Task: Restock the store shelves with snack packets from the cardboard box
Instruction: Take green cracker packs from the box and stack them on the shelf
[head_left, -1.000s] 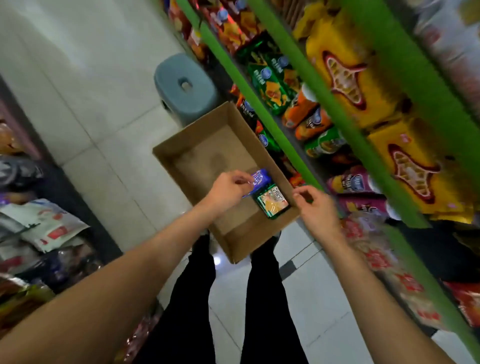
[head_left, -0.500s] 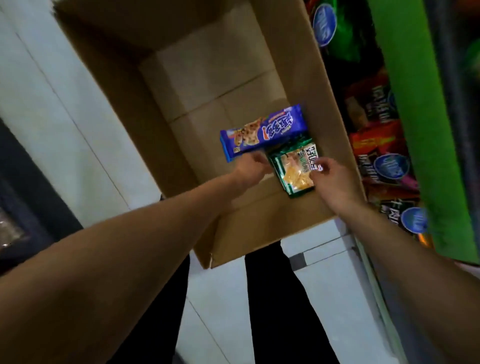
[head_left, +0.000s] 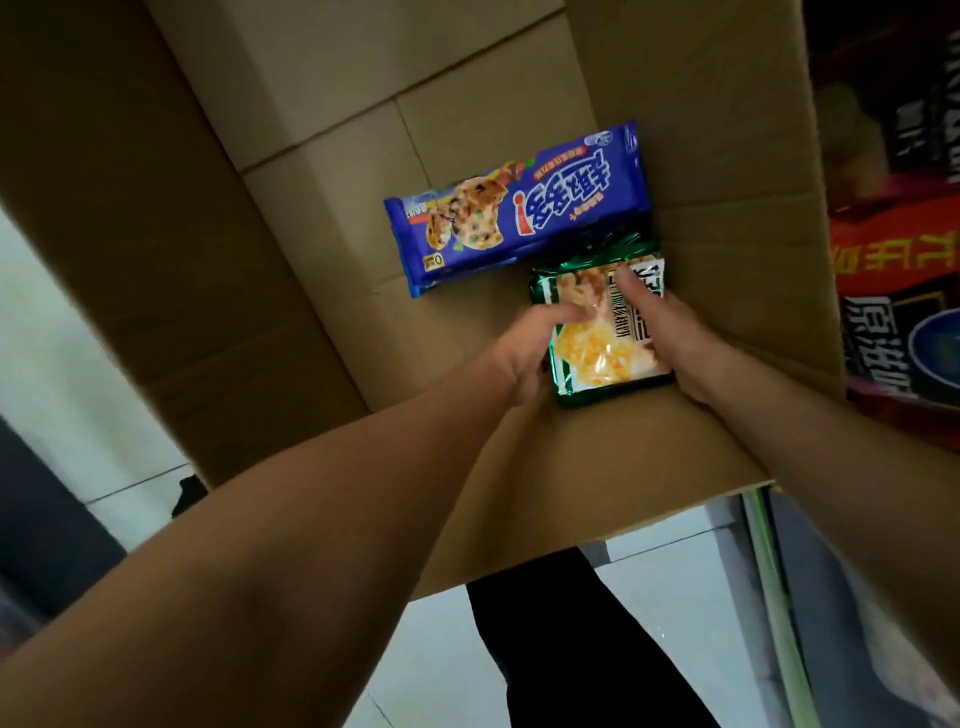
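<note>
Below, black trouser legs (head_left: 571, 649) stand on pale floor tiles (head_left: 441, 675). Further in, both hands reach into the cardboard box (head_left: 156, 260): the left hand (head_left: 524, 348) and right hand (head_left: 675, 343) have fingers curled round the green snack packet (head_left: 602, 353) lying on its bottom. Just beyond lies a blue cookie packet (head_left: 519, 213); stocked shelves (head_left: 893, 260) flank the right

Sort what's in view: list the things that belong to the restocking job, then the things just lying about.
Part of the job:
cardboard box
green snack packets, gripped by the left hand and the right hand
blue cookie packet, lying loose in the box
shelf stock at right

Just there:
tiled floor
dark trouser legs
</note>
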